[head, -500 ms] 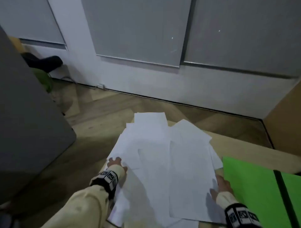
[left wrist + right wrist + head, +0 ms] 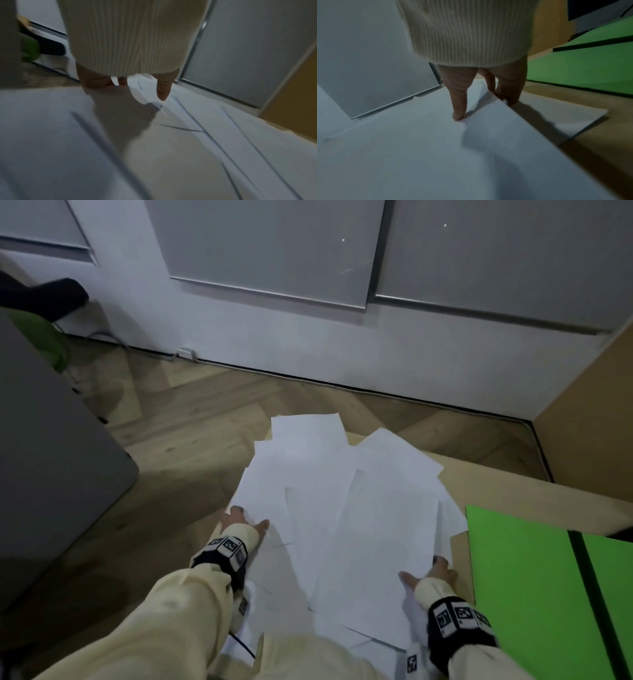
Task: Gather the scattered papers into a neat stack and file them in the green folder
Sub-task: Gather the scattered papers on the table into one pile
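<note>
Several white papers (image 2: 329,508) lie fanned and overlapping on the wooden table (image 2: 507,487). My left hand (image 2: 243,520) is at the pile's left edge, fingers (image 2: 96,81) straight against the edge and thumb (image 2: 163,93) just above the top sheet (image 2: 197,121). My right hand (image 2: 431,571) is at the pile's right edge near the front. Its thumb (image 2: 458,108) presses on top of a sheet (image 2: 436,148) and its fingers (image 2: 506,94) curl under that sheet's raised edge. The green folder (image 2: 531,577) lies flat to the right of the pile, with a dark strip down it.
A grey panel (image 2: 51,457) stands close on the left, over the wooden floor (image 2: 205,412). A white wall with grey panels (image 2: 274,251) runs across the back. A tan cabinet side (image 2: 589,422) rises at the right. A lower sheet (image 2: 565,119) sticks out toward the folder (image 2: 582,67).
My right hand has slid left, away from the green folder, and now has its thumb on top of a sheet. The left hand stays at the pile's left edge.
</note>
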`<state>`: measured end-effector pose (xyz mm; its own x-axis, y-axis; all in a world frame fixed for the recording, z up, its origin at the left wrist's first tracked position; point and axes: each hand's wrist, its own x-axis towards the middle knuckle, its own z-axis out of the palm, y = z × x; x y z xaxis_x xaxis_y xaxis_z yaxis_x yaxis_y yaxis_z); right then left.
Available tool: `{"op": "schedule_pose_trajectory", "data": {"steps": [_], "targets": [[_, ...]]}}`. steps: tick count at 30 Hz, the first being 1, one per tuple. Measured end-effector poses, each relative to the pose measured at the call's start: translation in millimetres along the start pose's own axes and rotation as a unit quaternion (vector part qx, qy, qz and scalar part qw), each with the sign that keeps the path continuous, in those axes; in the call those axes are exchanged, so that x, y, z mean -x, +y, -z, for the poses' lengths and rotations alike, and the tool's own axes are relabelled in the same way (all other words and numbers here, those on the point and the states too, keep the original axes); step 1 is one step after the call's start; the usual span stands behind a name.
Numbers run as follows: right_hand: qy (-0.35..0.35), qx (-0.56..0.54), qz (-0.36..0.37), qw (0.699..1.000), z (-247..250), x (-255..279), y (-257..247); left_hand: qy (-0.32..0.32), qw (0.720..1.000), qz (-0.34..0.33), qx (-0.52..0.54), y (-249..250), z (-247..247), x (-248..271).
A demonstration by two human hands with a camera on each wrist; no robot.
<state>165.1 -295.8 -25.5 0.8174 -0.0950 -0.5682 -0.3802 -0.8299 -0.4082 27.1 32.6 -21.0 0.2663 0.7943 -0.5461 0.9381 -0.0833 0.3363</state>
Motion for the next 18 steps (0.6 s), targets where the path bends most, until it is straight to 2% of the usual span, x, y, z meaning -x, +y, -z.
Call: {"op": "schedule_pose_trajectory", "data": {"steps": [3, 5, 7, 10, 12, 14, 18], "targets": [[-0.06, -0.001, 0.032, 0.998, -6.8, 8.0, -5.3, -0.01, 0.998, -0.053, 0.016, -5.2, -9.6, 1.0], [-0.109, 0.028, 0.017, 0.993, -14.2, 12.7, -4.5, -0.026, 0.995, -0.091, 0.016, -9.7, -12.2, 0.5], [-0.128, 0.049, -0.004, 0.991, -14.8, 16.2, -2.5, -0.037, 0.993, -0.113, 0.015, -13.8, -10.0, 0.5], [-0.115, 0.01, -0.016, 0.993, -7.8, 15.1, 0.7, -0.026, 0.99, -0.138, 0.03, -20.0, -3.5, 0.4], [-0.092, -0.043, -0.028, 0.994, 0.3, 15.5, 2.0, -0.042, 0.988, -0.13, 0.067, -24.9, 0.6, 2.5], [-0.061, -0.09, -0.044, 0.993, 4.4, 10.5, 8.5, -0.099, 0.985, -0.108, 0.093, -31.8, 4.6, 5.8], [-0.036, -0.158, -0.067, 0.984, 3.7, 10.3, 17.5, -0.201, 0.97, -0.113, 0.08, -45.0, 13.4, 14.3]]}}
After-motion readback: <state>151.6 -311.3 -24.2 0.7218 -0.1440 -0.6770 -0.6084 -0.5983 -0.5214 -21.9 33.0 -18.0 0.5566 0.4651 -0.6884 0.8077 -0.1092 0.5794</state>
